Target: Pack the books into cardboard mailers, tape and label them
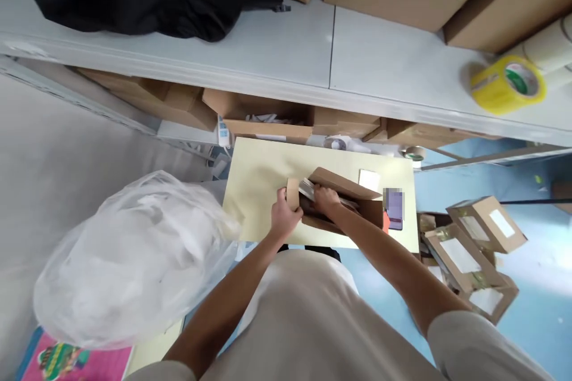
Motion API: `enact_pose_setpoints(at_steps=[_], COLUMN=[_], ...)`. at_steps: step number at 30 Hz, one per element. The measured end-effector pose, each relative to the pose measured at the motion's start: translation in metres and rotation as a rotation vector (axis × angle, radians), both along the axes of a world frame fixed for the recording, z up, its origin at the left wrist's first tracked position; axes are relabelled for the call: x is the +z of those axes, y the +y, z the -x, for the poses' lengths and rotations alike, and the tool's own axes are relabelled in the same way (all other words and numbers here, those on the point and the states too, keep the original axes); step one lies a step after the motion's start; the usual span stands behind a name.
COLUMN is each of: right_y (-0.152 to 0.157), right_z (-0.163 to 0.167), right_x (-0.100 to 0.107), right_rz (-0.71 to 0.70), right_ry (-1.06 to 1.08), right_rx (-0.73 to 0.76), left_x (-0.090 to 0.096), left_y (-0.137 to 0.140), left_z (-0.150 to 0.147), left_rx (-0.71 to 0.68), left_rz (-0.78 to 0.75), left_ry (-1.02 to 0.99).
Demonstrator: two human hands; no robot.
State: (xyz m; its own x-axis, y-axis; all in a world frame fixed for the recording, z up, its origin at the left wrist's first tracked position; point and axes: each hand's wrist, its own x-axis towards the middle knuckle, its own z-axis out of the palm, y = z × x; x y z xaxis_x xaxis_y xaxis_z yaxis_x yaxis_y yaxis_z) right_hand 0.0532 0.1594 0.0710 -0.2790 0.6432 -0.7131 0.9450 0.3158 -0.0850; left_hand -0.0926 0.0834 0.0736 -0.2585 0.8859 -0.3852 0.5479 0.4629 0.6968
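Note:
An open cardboard box (344, 183) lies on the pale yellow table (254, 161), its long flaps spread. My left hand (285, 214) is closed on the box's left end, with the thumb and fingers about a short upright flap (292, 193). Inside the box's opening, my right hand (326, 199) is closed on a flat pale item (307, 188) whose edge sticks out towards the left. Its kind cannot be made out, and the rest of it is hidden by the hand and the box walls.
Right of the box lie a phone (394, 208) and a white paper square (369, 179). A big translucent bag (134, 268) fills the left side. Labelled cartons (465, 253) are piled at right. The shelf (286, 47) ahead holds yellow tape (507, 84) and boxes.

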Motion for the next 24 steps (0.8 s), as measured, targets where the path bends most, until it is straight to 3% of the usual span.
enact_pose_setpoints(at_steps=[3,9,14,19,21,24], right_y=[-0.013,-0.031,-0.041,-0.046,-0.046,-0.047], right_z=[-0.012,-0.005,-0.004,-0.058,-0.075,-0.086], right_x=[0.004,0.013,0.038,0.058,0.054,0.041], right_rz=[-0.093,-0.251,-0.39,-0.691,-0.646,-0.507], right_ry=[0.044,0.093,0.241,0.264,0.266,0.341], right_rx=[-0.047,0.05,0.09,-0.196,-0.262,-0.236], left_x=[-0.006,-0.016,-0.017,-0.008,-0.007,-0.007], left_y=[-0.008,-0.014,-0.012,-0.014,-0.015,-0.014], left_z=[0.01,0.02,0.029,0.043,0.046,0.05], left_rx=[0.059,0.095,0.089,0.052,0.027,-0.06], left_rz=[-0.035,-0.043,-0.06,-0.03,-0.047,-0.067], left_ry=[-0.016,-0.041,-0.067,-0.017,-0.025,-0.098])
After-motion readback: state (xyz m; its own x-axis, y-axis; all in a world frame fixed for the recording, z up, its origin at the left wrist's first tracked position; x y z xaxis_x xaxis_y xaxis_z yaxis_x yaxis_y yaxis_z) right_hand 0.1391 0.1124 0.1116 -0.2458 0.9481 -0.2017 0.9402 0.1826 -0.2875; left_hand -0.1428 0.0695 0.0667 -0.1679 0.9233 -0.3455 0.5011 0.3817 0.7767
